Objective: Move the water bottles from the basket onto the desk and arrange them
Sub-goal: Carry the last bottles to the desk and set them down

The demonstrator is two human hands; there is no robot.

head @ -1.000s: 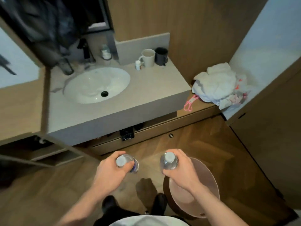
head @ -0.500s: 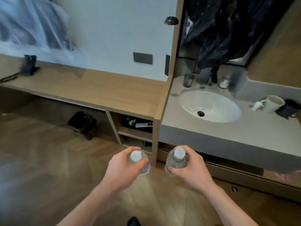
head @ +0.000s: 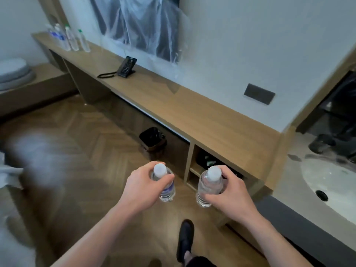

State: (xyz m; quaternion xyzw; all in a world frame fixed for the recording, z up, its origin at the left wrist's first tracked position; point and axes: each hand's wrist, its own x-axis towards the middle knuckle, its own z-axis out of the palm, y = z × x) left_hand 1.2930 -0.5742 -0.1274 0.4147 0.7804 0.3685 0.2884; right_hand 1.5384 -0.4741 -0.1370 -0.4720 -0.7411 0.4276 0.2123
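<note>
Left hand grips a clear white-capped plastic bottle upright; right hand grips another, for carrying toward the long wooden desk at twelve o'clock.

No readable text anywhere

The blue label on the bottle in the left hand was too blurred to read. The phone's keypad on the desk showed only pale dots, and labels on the far bottles at the desk's end were just blue smears.
</note>
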